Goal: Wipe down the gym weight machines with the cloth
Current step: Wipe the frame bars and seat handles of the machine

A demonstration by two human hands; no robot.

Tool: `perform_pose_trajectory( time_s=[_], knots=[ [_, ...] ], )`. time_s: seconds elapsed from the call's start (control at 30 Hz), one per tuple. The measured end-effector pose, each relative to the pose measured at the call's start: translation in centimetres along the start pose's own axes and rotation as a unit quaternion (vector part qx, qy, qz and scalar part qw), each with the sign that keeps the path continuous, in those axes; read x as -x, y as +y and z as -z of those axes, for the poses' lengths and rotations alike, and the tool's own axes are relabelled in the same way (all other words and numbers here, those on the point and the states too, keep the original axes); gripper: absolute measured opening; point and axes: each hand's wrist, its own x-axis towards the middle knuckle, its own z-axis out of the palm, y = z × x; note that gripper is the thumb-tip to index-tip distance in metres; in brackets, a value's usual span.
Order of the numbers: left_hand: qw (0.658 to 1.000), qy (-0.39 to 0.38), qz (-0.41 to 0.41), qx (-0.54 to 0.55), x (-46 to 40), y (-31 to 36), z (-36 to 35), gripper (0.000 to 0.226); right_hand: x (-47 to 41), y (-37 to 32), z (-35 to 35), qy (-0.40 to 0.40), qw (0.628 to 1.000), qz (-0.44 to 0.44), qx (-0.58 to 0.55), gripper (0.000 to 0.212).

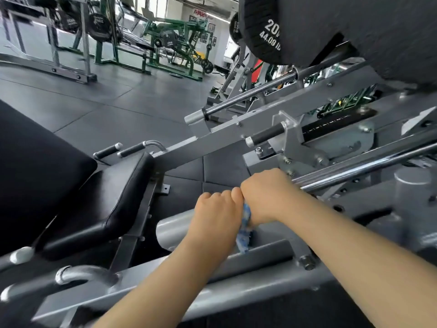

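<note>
Blue patterned cloth (246, 229) bunched between both fists, lower centre; left hand (216, 215) and right hand (267, 196) grips curled tight on it, above grey machine frame (212, 263).

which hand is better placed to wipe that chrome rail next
Right, probably. The right hand sits against the lower end of the chrome rail and grips the blue cloth. The left hand is curled beside it, farther from the rail.
</note>
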Motion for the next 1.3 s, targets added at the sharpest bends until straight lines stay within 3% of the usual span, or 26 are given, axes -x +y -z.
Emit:
perform_pose_trajectory(
  time_s=[0.1, 0.23, 0.37, 0.57, 0.67, 0.77, 0.8, 0.87, 0.93, 1.03, 1.2, 1.27, 1.3],
  knots=[
    [0.998, 0.058, -0.009, -0.004, 0.9, 0.4, -0.8, 0.040, 0.6, -0.7, -1.5, 0.120, 0.992, -0.040, -0.019, 0.032],
    [0.994, 0.112, -0.001, 0.005, 2.5, 0.9, -1.5, 0.033, 1.5, -2.0, -3.9, 0.313, 0.948, -0.056, -0.024, 0.043],
    [0.993, 0.112, -0.003, 0.049, 4.6, 0.2, -0.7, 0.040, 1.4, -3.1, -5.7, 0.417, 0.908, -0.042, -0.019, 0.016],
    [0.982, 0.093, 0.050, 0.156, 5.3, -0.3, -0.5, 0.040, -0.4, -3.7, -4.8, 0.410, 0.910, 0.024, -0.061, 0.045],
    [0.979, 0.073, 0.070, 0.179, 5.6, 0.2, -0.2, 0.050, -0.1, -2.7, -4.3, 0.413, 0.905, 0.080, -0.063, 0.038],
    [0.970, 0.069, 0.078, 0.221, 7.0, 0.6, 0.5, 0.056, 1.0, -2.5, -4.9, 0.435, 0.886, 0.127, -0.100, 0.011],
    [0.965, 0.071, 0.083, 0.237, 7.8, 0.6, 0.8, 0.059, 1.5, -2.5, -5.1, 0.440, 0.880, 0.135, -0.118, 0.012],
    [0.959, 0.064, 0.096, 0.257, 9.7, 0.6, 1.2, 0.075, 2.4, -3.1, -5.7, 0.421, 0.890, 0.132, -0.116, 0.039],
    [0.946, 0.060, 0.104, 0.302, 10.8, 0.2, 1.6, 0.085, 3.0, -3.5, -6.1, 0.404, 0.900, 0.123, -0.108, 0.046],
    [0.920, 0.100, 0.098, 0.365, 11.5, -1.2, 2.3, 0.067, 3.8, -4.2, -6.3, 0.375, 0.912, 0.112, -0.124, 0.068],
    [0.951, 0.204, 0.095, 0.211, 13.0, -3.1, 3.8, 0.055, 3.8, -5.9, -5.5, 0.371, 0.912, 0.104, -0.141, 0.075],
    [0.958, 0.197, 0.131, 0.161, 13.5, -4.0, 3.0, 0.045, 3.1, -6.1, -5.5, 0.367, 0.916, 0.097, -0.132, 0.073],
    [0.960, 0.158, 0.166, 0.160, 13.7, -4.3, 2.4, 0.043, 2.7, -6.3, -5.7, 0.357, 0.920, 0.100, -0.126, 0.073]
  ],
)
